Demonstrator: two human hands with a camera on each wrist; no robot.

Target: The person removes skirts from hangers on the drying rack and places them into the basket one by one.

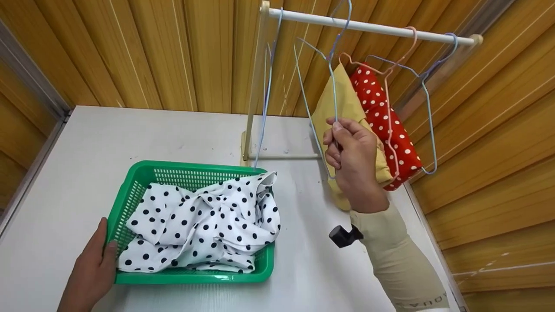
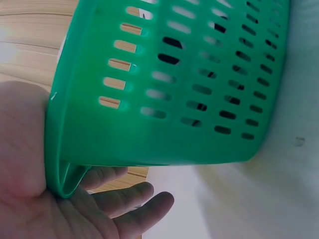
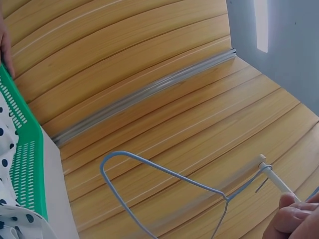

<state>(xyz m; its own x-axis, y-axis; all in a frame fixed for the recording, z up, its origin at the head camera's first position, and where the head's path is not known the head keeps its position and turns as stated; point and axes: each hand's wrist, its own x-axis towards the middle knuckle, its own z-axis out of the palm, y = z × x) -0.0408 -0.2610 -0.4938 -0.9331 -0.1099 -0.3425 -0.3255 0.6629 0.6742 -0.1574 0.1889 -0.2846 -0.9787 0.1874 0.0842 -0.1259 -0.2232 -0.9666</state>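
Note:
A green plastic basket (image 1: 190, 278) holds a crumpled white cloth with black polka dots (image 1: 195, 221). My left hand (image 1: 93, 264) rests against the basket's left rim; in the left wrist view its fingers (image 2: 144, 206) extend loosely past the rim. My right hand (image 1: 353, 151) pinches the side of a blue wire hanger (image 1: 333, 82) between thumb and fingers. The hanger's hook reaches up to the white rod (image 1: 368, 26). Behind that hand, a yellow cloth (image 1: 342, 99) and a red cloth with white dots (image 1: 390, 125) hang folded over hangers.
Another blue hanger (image 1: 265, 104) hangs at the rod's left end, beside the rack's upright post (image 1: 256, 82). A pink hanger (image 1: 388, 91) hangs farther right. The white table (image 1: 99, 143) meets wood-panelled walls (image 1: 164, 52) at the back and right.

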